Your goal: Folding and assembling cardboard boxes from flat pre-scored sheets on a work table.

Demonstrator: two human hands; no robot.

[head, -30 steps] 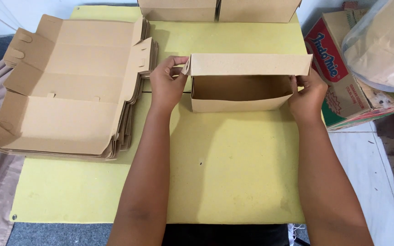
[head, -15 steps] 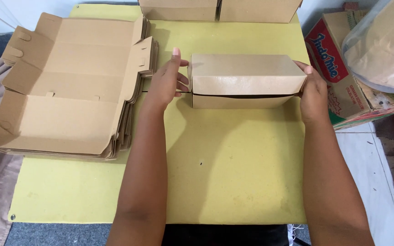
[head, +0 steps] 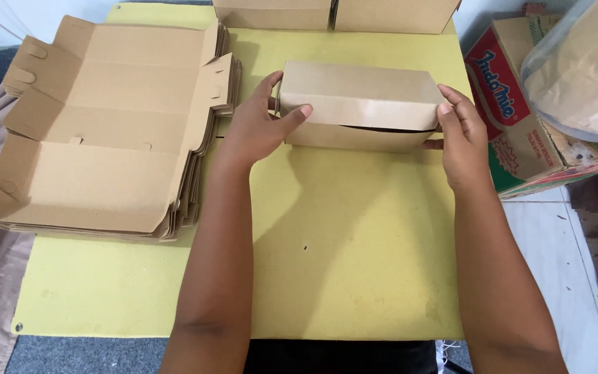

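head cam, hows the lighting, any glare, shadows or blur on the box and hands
Head view: soft, even light, no glare on the matte brown box; left hand and right hand are sharp, no motion blur; faint soft shadows fall on the yellow table beside both forearms; a dark slit shows under the box lid's front edge.

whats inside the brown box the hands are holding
Nothing can be made out. The lid of the cardboard box is folded down over it, leaving only a thin dark gap along the front. The left hand and right hand grip its ends.
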